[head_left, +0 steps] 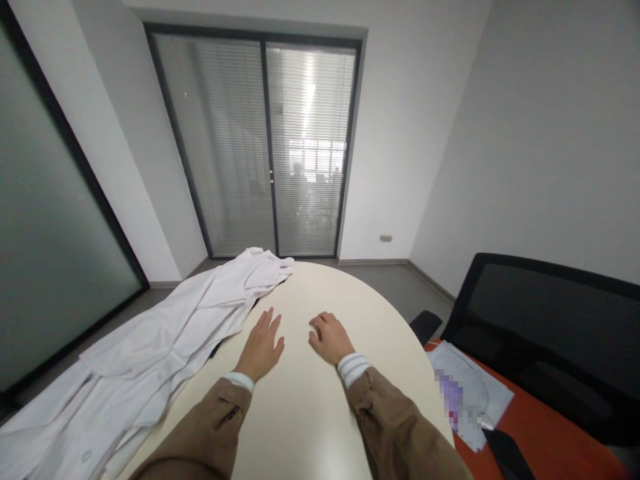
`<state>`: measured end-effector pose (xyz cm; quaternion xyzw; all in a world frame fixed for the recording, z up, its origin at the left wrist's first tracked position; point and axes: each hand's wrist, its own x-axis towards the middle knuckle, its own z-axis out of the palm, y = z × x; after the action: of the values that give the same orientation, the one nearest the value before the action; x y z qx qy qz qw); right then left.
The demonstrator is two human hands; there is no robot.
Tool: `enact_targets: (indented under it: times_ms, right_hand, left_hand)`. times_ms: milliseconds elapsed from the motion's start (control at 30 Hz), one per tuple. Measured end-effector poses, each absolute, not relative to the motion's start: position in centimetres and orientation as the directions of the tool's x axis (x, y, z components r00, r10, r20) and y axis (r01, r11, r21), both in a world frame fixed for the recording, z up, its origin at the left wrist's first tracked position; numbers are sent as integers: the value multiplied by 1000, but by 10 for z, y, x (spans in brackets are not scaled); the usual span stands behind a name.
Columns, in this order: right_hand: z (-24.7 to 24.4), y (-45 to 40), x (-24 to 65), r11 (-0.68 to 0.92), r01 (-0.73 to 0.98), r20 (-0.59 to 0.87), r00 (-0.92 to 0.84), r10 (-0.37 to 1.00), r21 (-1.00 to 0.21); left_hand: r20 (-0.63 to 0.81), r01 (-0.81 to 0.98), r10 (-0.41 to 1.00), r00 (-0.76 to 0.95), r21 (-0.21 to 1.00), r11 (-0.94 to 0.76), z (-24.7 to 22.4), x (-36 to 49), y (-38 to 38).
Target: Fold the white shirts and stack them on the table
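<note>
My left hand [259,348] is held palm down over the round cream table [320,413], its fingers spread and nothing in them. Close to its left lies a long white garment [170,340], rumpled, with a button showing near the bottom of the view; a dark edge peeks out beneath it. To the right, my right hand [331,337] holds nothing; its fingers are loosely bent and its thumb stands apart from them. A gap of bare tabletop separates the two hands. Whether either hand touches the table I cannot tell.
At the right stands a chair with a black mesh back [545,340] and an orange seat [540,433]. A clear packet [485,387] lies on that seat, partly blurred out. Beyond the table are glass panels with blinds [310,200] and a white wall [400,133].
</note>
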<state>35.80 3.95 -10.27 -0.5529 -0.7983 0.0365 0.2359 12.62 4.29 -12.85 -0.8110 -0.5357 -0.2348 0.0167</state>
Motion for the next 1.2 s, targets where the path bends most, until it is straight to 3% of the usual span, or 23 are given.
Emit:
enact_targets:
  times_ms: [233,500,1200]
  right_hand:
    - [-106,53,368,464,799,300,-367,880,-383]
    - [-116,56,371,291,888,117,-266,957,-357]
    - [-111,44,369,323,905,10,-334,943,-277]
  left_hand:
    - [272,874,886,375,213,-436,-137,122,50]
    - [175,871,891,419,200,-449,-129,122,44]
    - [153,897,902,403,131,-422,-121,123,35]
